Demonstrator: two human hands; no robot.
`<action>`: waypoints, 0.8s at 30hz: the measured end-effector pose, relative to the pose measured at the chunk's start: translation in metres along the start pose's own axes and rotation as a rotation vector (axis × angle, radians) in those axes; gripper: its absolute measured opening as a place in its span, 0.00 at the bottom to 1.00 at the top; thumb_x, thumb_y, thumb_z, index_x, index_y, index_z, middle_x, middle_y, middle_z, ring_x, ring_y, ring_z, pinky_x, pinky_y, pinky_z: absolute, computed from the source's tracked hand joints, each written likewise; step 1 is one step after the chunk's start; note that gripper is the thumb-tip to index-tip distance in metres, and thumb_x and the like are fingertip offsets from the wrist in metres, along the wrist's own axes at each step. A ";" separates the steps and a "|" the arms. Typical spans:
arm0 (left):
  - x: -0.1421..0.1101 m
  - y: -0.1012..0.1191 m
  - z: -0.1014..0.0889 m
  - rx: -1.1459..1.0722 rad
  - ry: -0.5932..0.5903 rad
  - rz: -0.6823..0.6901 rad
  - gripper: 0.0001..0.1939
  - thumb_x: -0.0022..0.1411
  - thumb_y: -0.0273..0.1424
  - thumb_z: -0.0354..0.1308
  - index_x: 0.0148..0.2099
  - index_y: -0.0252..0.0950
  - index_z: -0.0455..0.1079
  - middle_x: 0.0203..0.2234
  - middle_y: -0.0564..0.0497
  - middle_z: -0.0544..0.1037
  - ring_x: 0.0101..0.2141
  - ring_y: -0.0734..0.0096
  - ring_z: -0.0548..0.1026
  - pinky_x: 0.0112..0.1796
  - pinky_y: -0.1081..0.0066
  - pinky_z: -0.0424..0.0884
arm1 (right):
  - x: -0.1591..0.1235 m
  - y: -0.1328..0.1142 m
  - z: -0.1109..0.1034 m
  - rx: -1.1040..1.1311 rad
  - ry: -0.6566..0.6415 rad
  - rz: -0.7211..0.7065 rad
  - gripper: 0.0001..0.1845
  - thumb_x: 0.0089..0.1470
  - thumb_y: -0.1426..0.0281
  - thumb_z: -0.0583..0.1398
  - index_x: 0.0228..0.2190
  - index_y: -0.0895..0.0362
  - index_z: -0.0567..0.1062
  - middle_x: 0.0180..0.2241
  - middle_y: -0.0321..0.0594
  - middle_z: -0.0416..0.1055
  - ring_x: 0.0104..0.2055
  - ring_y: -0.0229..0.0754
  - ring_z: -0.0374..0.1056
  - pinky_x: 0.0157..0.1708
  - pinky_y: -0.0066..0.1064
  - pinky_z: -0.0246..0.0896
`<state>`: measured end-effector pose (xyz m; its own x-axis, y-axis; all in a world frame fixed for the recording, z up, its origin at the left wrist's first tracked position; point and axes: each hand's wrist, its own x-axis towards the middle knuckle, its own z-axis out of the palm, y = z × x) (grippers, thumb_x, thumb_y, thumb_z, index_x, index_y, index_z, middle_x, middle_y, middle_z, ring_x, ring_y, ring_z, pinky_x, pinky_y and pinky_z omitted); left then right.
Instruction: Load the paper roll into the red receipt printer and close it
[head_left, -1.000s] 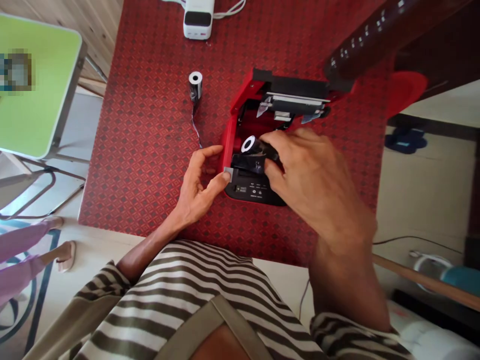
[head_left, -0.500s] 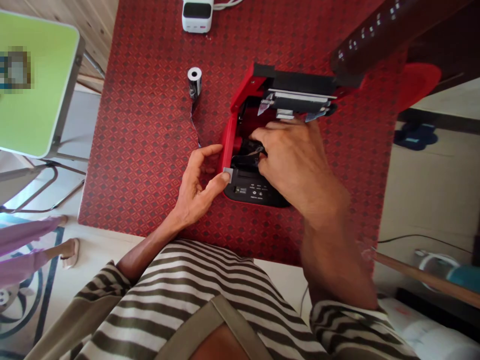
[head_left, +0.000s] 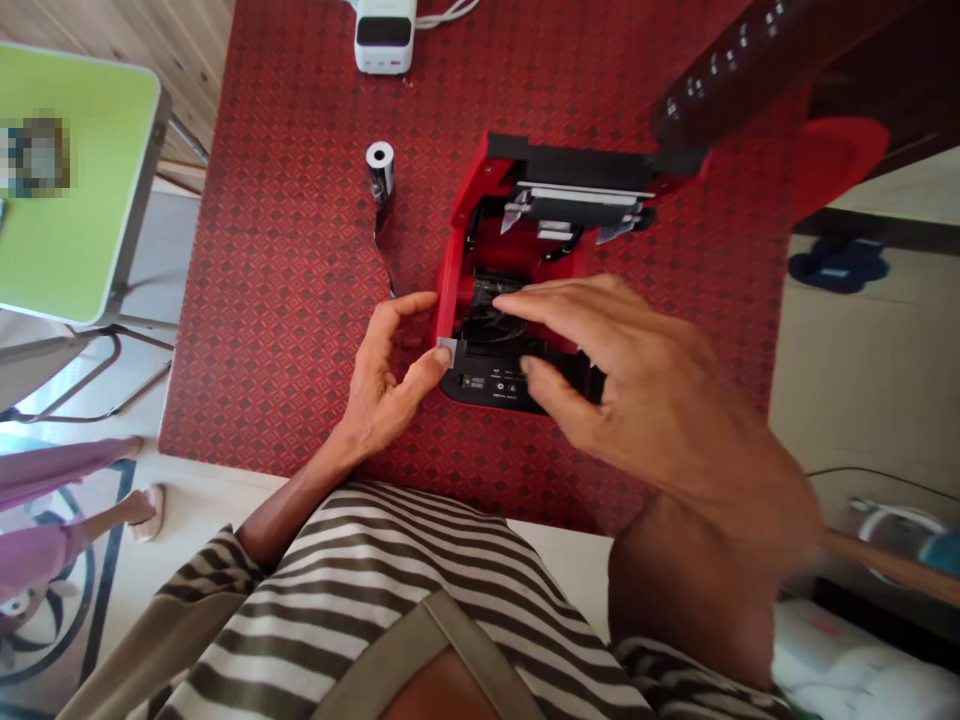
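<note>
A red and black printer (head_left: 448, 272) stands on the table with its lid raised, its inside exposed. A dark, shiny, crumpled-looking piece (head_left: 491, 300) lies in its bay; its kind is hard to make out. My left hand (head_left: 386, 375) steadies the printer at its front left corner, thumb on the grey corner piece and index finger against the side wall. Over the bay and front panel, my right hand (head_left: 637, 380) hovers with fingers and thumb apart, nothing between them. Left of the printer stands a small black ribbon roll (head_left: 381, 178), its dark strip trailing toward my left hand.
The table (head_left: 285, 300) has a red patterned cover. At its far side sits a white box-shaped device (head_left: 384, 40) with cables. A dark brown chair (head_left: 720, 75) leans in at the upper right. A green folding table (head_left: 82, 240) stands left, near another person's legs (head_left: 67, 480).
My right hand has come out of the printer's bay, moving right and toward me, and its fingers have spread. My left hand keeps its place on the corner.
</note>
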<state>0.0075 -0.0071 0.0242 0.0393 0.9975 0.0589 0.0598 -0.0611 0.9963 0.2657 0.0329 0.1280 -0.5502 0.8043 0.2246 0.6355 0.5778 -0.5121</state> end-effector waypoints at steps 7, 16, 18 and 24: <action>0.029 0.016 -0.017 0.218 0.034 0.247 0.27 0.88 0.61 0.69 0.77 0.57 0.79 0.65 0.46 0.87 0.65 0.40 0.85 0.65 0.36 0.86 | -0.007 -0.007 0.022 0.002 0.111 0.135 0.18 0.86 0.70 0.63 0.50 0.42 0.93 0.47 0.40 0.94 0.53 0.59 0.89 0.60 0.60 0.87; 0.127 0.036 -0.022 0.258 -0.139 0.536 0.28 0.94 0.62 0.60 0.82 0.59 0.79 0.81 0.55 0.84 0.79 0.48 0.81 0.85 0.42 0.74 | -0.030 -0.011 0.038 -0.105 0.279 0.158 0.20 0.82 0.75 0.67 0.55 0.36 0.93 0.52 0.40 0.94 0.54 0.61 0.88 0.60 0.65 0.87; 0.123 0.047 -0.020 0.272 -0.158 0.526 0.25 0.94 0.61 0.60 0.79 0.60 0.82 0.76 0.54 0.88 0.73 0.48 0.85 0.80 0.43 0.80 | -0.037 -0.015 0.040 -0.108 0.293 0.167 0.22 0.81 0.76 0.67 0.58 0.35 0.93 0.54 0.40 0.94 0.56 0.61 0.88 0.61 0.66 0.86; 0.085 0.058 -0.030 0.364 -0.235 0.597 0.18 0.96 0.47 0.60 0.71 0.50 0.88 0.63 0.44 0.92 0.65 0.44 0.88 0.71 0.34 0.85 | -0.045 -0.022 0.049 -0.175 0.340 0.149 0.25 0.79 0.78 0.68 0.62 0.36 0.93 0.57 0.43 0.94 0.60 0.64 0.88 0.61 0.66 0.85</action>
<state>-0.0153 0.0752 0.0886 0.3794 0.7592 0.5289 0.2872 -0.6400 0.7127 0.2501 -0.0232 0.0889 -0.2534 0.8639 0.4352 0.7936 0.4429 -0.4171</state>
